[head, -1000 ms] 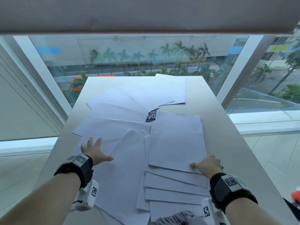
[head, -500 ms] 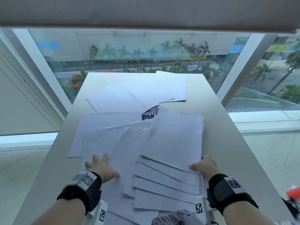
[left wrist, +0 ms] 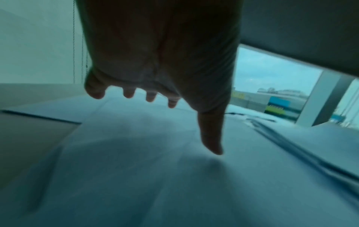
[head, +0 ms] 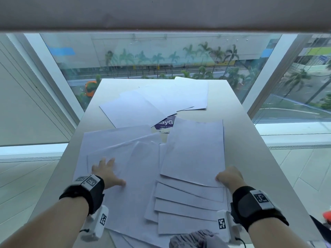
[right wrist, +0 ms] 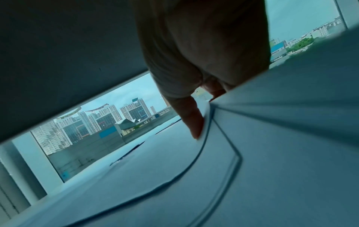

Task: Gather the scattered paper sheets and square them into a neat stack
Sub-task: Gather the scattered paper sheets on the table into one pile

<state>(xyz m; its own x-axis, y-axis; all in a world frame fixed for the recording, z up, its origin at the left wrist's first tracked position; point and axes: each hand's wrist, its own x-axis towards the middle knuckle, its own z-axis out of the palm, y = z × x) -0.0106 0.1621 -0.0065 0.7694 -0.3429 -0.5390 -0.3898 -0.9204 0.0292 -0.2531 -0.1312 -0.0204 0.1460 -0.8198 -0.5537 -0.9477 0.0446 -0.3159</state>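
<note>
White paper sheets lie scattered over a narrow grey table. My left hand presses flat, fingers spread, on a group of loose sheets at the near left; the left wrist view shows the same hand with straight fingers on paper. My right hand pinches the near right corner of a fanned pile, thumb on top. In the right wrist view the thumb lies against the lifted, curved sheet edges. More sheets lie at the far end.
A purple printed leaflet peeks out between the paper groups. The table ends at a glass window; floor drops off on both sides. Grey cloth shows at the bottom edge, a red thing at far right.
My left hand has dragged the left sheets toward me and toward the right pile. The right hand has kept its hold on the pile's corner.
</note>
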